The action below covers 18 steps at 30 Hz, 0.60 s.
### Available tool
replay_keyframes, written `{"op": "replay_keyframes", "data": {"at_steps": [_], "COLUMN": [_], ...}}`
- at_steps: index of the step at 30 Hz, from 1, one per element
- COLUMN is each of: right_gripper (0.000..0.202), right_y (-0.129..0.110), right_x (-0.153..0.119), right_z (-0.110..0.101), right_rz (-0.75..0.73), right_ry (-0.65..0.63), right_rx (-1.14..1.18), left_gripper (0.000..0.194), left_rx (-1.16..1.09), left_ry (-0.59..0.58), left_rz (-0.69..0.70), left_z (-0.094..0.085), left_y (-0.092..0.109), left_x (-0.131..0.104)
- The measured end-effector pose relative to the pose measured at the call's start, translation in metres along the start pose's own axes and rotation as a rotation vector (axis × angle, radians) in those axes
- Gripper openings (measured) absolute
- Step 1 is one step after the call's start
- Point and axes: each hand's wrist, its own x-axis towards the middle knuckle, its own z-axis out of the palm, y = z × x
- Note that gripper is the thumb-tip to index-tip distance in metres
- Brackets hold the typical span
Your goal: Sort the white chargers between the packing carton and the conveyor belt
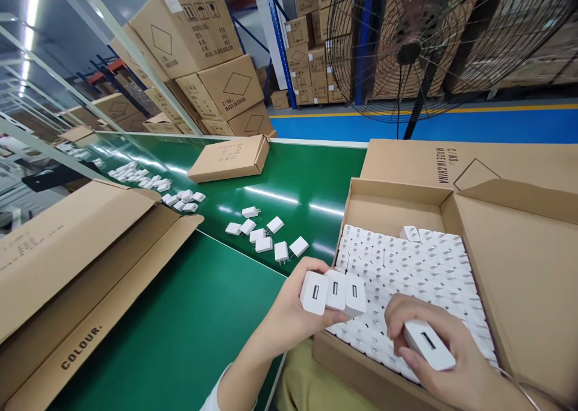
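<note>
Adapter point(431, 346), white with its USB slot facing the camera, sits gripped in the curled fingers of the right hand point(465, 346), above the near part of an open box point(397, 199). To its left, the left hand point(292, 316) clasps three white adapters point(335, 292) side by side between thumb and fingers, at the box's left edge. Beneath and beyond the right hand, packed adapters point(406, 272) stand in close rows inside the box, prongs up; a raised adapter point(409, 233) shows near the far wall. Well left of both hands, a long carton marked "COLOUR:" point(67, 266) lies along the green desk point(176, 321). Past the left hand, loose adapters point(264, 244) lie scattered there, touching neither hand. Farther off come a flat carton point(230, 159), more adapters point(139, 176) strung out leftward, stacked cartons point(212, 56) and a large fan point(409, 53) at the right.
</note>
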Motion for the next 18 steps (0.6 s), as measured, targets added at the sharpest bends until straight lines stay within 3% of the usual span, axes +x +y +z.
{"op": "replay_keyframes", "data": {"at_steps": [6, 15, 18], "right_gripper": [0.005, 0.009, 0.012], "right_y": [-0.002, 0.003, 0.004], "right_x": [-0.009, -0.013, -0.010], "right_z": [0.006, 0.002, 0.000], "right_rz": [0.179, 0.040, 0.071], "right_ry": [0.054, -0.099, -0.200], "right_rx": [-0.095, -0.148, -0.053], "left_gripper": [0.045, 0.043, 0.046], "left_rx": [-0.031, -0.054, -0.029], "left_ry": [-0.016, -0.031, -0.018], "left_rz": [0.008, 0.042, 0.021], "left_z": [0.001, 0.003, 0.003], "left_y": [0.006, 0.005, 0.002], "left_x": [-0.001, 0.000, 0.000]}}
